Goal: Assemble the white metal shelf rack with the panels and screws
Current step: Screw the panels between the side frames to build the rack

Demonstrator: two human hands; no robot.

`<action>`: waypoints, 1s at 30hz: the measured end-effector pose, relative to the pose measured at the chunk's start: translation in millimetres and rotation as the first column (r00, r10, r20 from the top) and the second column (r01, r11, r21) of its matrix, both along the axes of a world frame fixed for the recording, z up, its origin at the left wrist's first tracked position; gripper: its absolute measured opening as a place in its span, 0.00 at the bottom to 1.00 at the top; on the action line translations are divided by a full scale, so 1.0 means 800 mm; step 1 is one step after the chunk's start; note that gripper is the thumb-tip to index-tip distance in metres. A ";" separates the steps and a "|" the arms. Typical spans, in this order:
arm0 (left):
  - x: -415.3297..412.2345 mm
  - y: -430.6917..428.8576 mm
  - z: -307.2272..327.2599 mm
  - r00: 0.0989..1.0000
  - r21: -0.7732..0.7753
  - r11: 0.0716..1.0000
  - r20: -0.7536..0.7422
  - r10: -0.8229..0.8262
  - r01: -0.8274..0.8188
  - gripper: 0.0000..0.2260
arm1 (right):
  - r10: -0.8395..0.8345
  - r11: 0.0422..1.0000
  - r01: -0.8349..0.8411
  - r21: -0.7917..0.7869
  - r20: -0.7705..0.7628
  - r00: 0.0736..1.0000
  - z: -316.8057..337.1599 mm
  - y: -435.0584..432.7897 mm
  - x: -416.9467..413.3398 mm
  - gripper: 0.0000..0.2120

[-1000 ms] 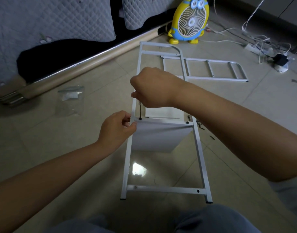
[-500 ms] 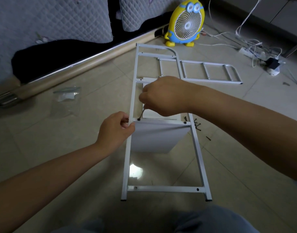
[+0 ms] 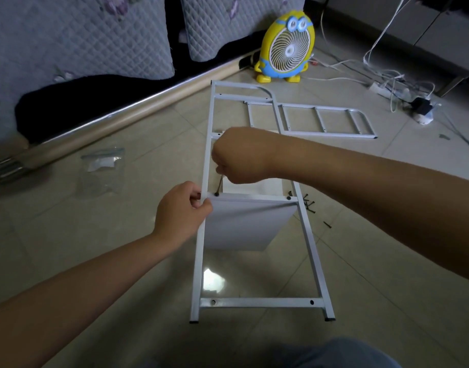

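Dropping lower than a second before, the right hand gripped the hex key in the screw beneath; the left hand pinched rail and panel, so tightening seemed underway.

No legible text, label, brand, number or sign can be made out in the head view. The white slip inside the clear plastic bag on the floor is too small and blurred to read. The yellow fan bears a cartoon face with goggle eyes and no readable lettering. The power strip and the black adapter show no discernible markings.
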State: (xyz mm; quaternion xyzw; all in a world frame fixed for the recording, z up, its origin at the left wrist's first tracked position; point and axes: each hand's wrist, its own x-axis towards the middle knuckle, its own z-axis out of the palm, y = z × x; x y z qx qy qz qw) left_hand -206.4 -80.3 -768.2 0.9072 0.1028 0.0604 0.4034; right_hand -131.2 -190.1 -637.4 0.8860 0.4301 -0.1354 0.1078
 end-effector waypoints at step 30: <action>0.023 -0.016 0.020 0.947 0.524 0.800 -0.273 -0.166 0.292 0.13 | -0.670 0.414 0.631 0.656 -0.250 0.699 -0.132 -0.149 0.007 0.14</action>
